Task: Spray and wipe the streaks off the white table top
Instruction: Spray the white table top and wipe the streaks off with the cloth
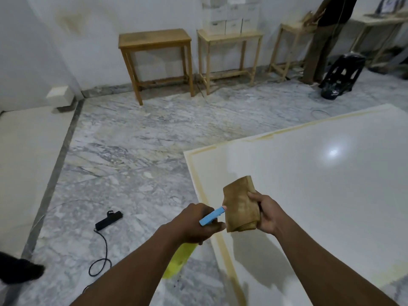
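Note:
The white table top (320, 177) fills the right of the view, glossy, with yellowish streaks along its left and far edges. My left hand (196, 224) grips a spray bottle (176, 259) with a yellow body and a blue nozzle head, over the table's left edge. The nozzle tip touches or nearly touches a folded tan cloth (239, 206). My right hand (268, 214) holds that cloth upright just above the table surface.
Grey marble floor (123, 164) lies to the left, with a black power strip (109, 220) and its cable. Three wooden side tables (154, 39) stand at the far wall. A person (326, 36) stands at the back right beside a black stool (341, 74).

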The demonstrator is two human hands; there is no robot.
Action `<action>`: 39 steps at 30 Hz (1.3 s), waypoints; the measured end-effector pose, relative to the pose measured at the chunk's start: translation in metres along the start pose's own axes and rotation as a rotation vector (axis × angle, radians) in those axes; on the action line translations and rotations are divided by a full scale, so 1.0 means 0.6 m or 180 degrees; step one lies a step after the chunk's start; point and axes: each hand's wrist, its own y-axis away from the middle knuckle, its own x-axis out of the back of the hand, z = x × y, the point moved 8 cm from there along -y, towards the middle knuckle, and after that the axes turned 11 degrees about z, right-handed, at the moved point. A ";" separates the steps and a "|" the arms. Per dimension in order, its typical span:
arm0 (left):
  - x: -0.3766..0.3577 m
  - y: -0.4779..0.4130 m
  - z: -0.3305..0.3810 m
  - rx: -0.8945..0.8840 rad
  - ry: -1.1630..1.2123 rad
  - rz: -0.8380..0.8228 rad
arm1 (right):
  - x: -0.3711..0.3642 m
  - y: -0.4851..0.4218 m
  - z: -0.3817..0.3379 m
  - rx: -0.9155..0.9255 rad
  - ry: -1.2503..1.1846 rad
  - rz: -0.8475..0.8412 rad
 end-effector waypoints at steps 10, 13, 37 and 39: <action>0.043 0.001 -0.089 -0.0140 -0.0222 0.0150 | -0.056 0.022 0.072 0.0091 0.0075 0.0536; 0.058 -0.007 -0.088 -0.0029 0.0009 0.0251 | -0.045 0.027 0.058 0.0090 0.0558 0.0726; 0.220 -0.288 -0.345 0.0318 0.1072 0.1041 | -0.432 -0.384 -0.175 0.1533 0.4614 0.0797; 0.226 -0.306 -0.374 0.0347 0.1037 0.0994 | -0.455 -0.411 -0.163 0.1763 0.4800 0.0712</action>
